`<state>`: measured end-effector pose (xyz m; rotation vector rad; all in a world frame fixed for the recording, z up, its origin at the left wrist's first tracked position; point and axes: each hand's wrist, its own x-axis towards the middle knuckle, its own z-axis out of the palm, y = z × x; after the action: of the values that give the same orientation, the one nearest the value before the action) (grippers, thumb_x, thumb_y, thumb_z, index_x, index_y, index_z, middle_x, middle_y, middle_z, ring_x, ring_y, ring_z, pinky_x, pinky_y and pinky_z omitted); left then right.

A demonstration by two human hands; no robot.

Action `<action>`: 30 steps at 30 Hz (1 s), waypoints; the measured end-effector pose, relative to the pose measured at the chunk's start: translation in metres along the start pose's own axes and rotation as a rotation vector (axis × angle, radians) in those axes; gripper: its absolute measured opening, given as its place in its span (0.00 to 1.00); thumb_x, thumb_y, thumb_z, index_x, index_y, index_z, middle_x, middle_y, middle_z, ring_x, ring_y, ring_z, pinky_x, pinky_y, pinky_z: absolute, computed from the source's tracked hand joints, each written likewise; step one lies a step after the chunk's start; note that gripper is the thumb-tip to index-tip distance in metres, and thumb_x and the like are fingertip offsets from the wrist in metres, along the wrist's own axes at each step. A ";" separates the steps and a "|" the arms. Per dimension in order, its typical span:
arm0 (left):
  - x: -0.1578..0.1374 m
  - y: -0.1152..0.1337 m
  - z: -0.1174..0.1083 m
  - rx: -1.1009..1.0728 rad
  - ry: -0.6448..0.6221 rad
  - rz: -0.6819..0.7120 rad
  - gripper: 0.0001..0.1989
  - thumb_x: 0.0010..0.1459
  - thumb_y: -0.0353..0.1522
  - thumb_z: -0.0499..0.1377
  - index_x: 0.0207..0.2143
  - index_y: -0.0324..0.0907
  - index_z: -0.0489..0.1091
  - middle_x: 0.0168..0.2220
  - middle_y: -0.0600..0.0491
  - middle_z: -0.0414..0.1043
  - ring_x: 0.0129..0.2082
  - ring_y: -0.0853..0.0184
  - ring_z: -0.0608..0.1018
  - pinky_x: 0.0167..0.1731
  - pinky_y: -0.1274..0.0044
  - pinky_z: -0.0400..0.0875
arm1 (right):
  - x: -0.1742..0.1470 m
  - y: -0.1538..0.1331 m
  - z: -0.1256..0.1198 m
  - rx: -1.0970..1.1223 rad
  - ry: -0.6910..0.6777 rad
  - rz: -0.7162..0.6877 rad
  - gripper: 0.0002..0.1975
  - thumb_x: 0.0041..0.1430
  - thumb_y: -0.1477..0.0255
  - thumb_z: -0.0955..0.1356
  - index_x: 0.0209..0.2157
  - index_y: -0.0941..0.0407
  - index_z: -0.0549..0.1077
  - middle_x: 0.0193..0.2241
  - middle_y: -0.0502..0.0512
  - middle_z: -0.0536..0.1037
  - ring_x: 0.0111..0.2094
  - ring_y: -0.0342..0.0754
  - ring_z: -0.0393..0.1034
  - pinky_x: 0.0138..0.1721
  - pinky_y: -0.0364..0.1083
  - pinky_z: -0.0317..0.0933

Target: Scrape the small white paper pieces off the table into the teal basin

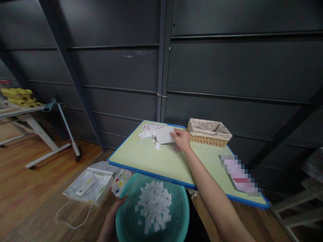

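Note:
My right hand (182, 138) reaches over the table and pinches a flat white card (164, 135) with rounded corners. The card is tilted, its left edge against a pile of small paper pieces (148, 130), white with some pink. Low in the view, my left hand (114, 213) grips the left rim of a teal plastic mesh basket (180, 206); some of its fingers are hidden. Inside that basket lies a heap of small white paper pieces (155, 205). A few reddish scraps (177, 148) show below my right hand.
The light-green table (151, 161) has a blue edge. On it stand a cloth-lined wicker basket (209, 139) and a blurred-out flat item (239, 176). An open white box (88, 185) with a cord sits on the floor at left. Dark panels (121, 67) rise behind.

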<state>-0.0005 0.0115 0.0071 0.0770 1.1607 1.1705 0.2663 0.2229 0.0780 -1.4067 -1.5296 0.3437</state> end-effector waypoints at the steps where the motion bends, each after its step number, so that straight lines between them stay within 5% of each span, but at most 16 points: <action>1: 0.000 0.000 0.000 0.004 -0.002 -0.010 0.34 0.51 0.28 0.60 0.62 0.38 0.60 0.27 0.51 0.83 0.26 0.53 0.83 0.31 0.63 0.77 | 0.000 0.001 0.000 0.010 0.011 0.004 0.19 0.56 0.64 0.66 0.45 0.58 0.80 0.37 0.57 0.83 0.34 0.54 0.75 0.35 0.47 0.64; 6: -0.002 0.001 0.001 0.025 0.009 -0.031 0.37 0.51 0.30 0.60 0.63 0.31 0.56 0.26 0.46 0.83 0.24 0.52 0.82 0.29 0.63 0.78 | 0.001 0.002 0.001 0.044 0.020 -0.013 0.19 0.55 0.64 0.66 0.44 0.58 0.80 0.36 0.57 0.83 0.32 0.53 0.75 0.34 0.46 0.64; 18: 0.001 -0.001 0.000 0.040 0.007 -0.001 0.27 0.52 0.28 0.59 0.56 0.34 0.65 0.25 0.49 0.83 0.26 0.54 0.82 0.30 0.65 0.77 | 0.001 0.004 0.007 0.090 0.021 -0.079 0.17 0.58 0.64 0.67 0.45 0.56 0.80 0.44 0.59 0.80 0.41 0.57 0.76 0.42 0.49 0.65; 30: 0.004 -0.002 -0.004 0.091 -0.020 0.010 0.34 0.52 0.27 0.60 0.62 0.34 0.58 0.26 0.50 0.83 0.28 0.53 0.83 0.32 0.66 0.79 | -0.001 0.001 0.010 0.081 -0.007 -0.119 0.18 0.56 0.64 0.67 0.44 0.57 0.80 0.39 0.55 0.82 0.37 0.56 0.77 0.38 0.48 0.66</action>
<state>-0.0024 0.0119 0.0012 0.1639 1.1969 1.1226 0.2586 0.2265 0.0716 -1.2466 -1.5796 0.3344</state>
